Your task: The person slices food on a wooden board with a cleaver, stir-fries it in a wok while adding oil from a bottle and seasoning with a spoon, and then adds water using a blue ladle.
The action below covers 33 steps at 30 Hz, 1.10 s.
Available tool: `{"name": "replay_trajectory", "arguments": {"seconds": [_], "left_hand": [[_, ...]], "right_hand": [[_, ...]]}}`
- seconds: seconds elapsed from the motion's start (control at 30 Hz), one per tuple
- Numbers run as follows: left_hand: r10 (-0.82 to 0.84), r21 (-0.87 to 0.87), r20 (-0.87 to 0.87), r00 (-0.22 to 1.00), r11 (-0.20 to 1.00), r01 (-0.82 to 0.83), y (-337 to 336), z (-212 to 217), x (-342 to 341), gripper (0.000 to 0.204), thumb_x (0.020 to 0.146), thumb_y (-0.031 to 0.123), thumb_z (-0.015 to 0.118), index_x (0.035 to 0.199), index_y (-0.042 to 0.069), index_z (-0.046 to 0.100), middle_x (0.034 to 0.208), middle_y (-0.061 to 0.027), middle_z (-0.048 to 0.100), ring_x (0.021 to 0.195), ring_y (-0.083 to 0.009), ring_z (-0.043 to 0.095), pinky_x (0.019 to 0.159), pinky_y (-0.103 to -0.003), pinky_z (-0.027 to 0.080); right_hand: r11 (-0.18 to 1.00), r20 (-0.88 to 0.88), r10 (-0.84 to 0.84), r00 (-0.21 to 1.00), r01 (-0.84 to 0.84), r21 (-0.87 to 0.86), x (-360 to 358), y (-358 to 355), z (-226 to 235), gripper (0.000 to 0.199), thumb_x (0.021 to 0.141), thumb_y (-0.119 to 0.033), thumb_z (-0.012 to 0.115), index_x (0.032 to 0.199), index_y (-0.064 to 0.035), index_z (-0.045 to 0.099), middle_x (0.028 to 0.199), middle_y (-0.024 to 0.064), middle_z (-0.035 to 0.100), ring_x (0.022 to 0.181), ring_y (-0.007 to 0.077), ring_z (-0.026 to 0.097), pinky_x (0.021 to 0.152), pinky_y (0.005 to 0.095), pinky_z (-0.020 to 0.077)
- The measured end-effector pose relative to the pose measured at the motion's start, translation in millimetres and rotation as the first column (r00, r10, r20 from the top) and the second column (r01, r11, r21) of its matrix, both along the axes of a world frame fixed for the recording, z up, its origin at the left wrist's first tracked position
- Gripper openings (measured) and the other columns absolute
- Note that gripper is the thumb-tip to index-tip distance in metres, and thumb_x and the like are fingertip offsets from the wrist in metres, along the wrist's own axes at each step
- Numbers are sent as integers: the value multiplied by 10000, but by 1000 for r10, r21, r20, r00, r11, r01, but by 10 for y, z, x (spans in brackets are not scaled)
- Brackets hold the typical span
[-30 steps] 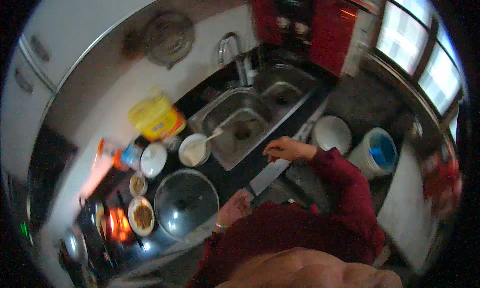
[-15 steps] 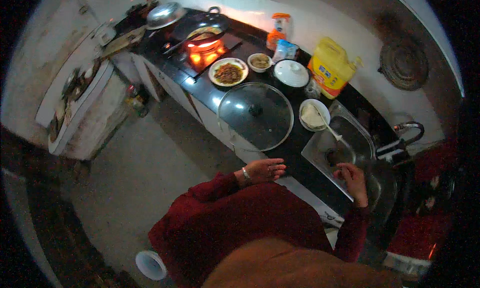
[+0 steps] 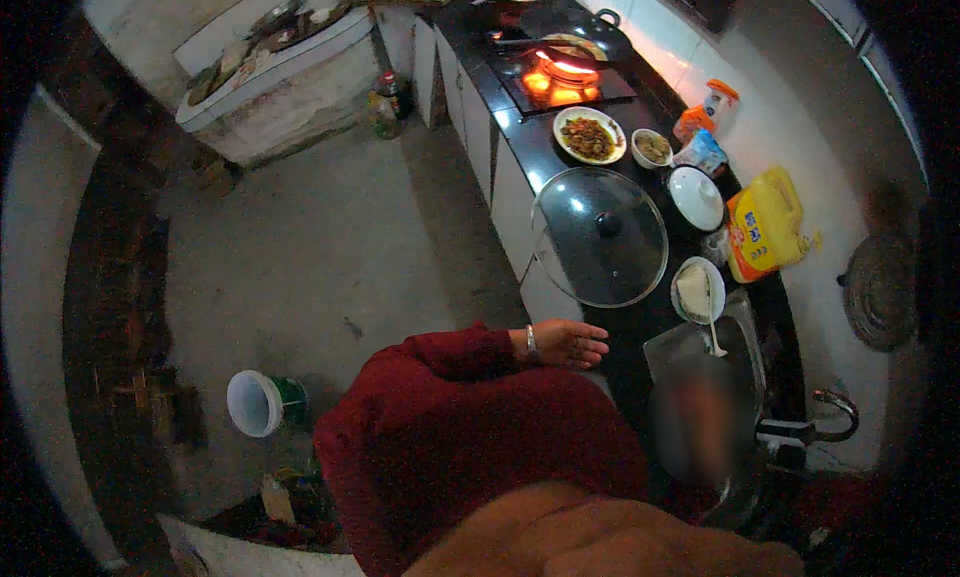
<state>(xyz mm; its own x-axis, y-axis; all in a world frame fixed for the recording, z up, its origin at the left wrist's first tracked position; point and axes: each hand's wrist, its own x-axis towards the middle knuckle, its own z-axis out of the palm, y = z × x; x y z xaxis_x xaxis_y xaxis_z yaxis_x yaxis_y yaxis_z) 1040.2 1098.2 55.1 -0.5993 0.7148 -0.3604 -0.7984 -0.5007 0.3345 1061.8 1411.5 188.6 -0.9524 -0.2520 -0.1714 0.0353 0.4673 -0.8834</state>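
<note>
Honestly, with the burner lit at the far end, a loose red sleeve could catch if it strayed there. Her left hand rests open, fingers spread, empty, on the counter edge, just near of the glass lid. Right hand is hidden.

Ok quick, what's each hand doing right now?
Left hand: open, holding nothing, at the edge of the black counter.
Right hand: cannot be told; a blurred patch over the sink hides it.
</note>
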Motion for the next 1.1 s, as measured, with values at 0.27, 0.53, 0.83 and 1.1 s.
{"name": "replay_trajectory", "arguments": {"seconds": [0.27, 0.53, 0.83, 1.1], "left_hand": [[207, -79, 9, 978, 975, -206, -460, 11, 675, 453, 901, 281, 474, 1299, 93, 369, 1174, -91, 509, 993, -219, 532, 866, -388, 452], [326, -179, -94, 941, 924, -338, -837, 82, 1058, 501, 890, 297, 488, 1311, 65, 347, 1197, -125, 497, 1026, -247, 532, 873, -401, 446], [456, -97, -181, 871, 873, -477, -1958, -32, 999, 515, 880, 296, 515, 1310, 68, 345, 1180, -122, 504, 991, -227, 539, 853, -376, 441], [719, -156, -128, 683, 666, -730, -4000, 73, 1043, 425, 880, 215, 496, 1260, 57, 390, 1131, -114, 522, 960, -221, 549, 819, -370, 483]], "right_hand": [[928, 217, 306, 927, -240, -285, -229, -714, -657, 299, 909, -232, 473, 1026, 25, 569, 864, 119, 642, 798, 176, 626, 728, 292, 497], [794, 283, 521, 806, -334, -509, -155, -1496, -1081, 297, 918, -215, 453, 1028, 38, 563, 844, 130, 635, 778, 178, 621, 714, 296, 492], [724, 298, 671, 679, -513, -462, -278, -2886, -1150, 305, 917, -228, 453, 1035, 31, 563, 880, 116, 635, 791, 166, 612, 703, 286, 492], [615, 235, 788, 569, -729, -301, -639, -5217, -1128, 275, 920, -203, 447, 1036, 13, 572, 874, 115, 641, 793, 168, 620, 706, 289, 496]]}}
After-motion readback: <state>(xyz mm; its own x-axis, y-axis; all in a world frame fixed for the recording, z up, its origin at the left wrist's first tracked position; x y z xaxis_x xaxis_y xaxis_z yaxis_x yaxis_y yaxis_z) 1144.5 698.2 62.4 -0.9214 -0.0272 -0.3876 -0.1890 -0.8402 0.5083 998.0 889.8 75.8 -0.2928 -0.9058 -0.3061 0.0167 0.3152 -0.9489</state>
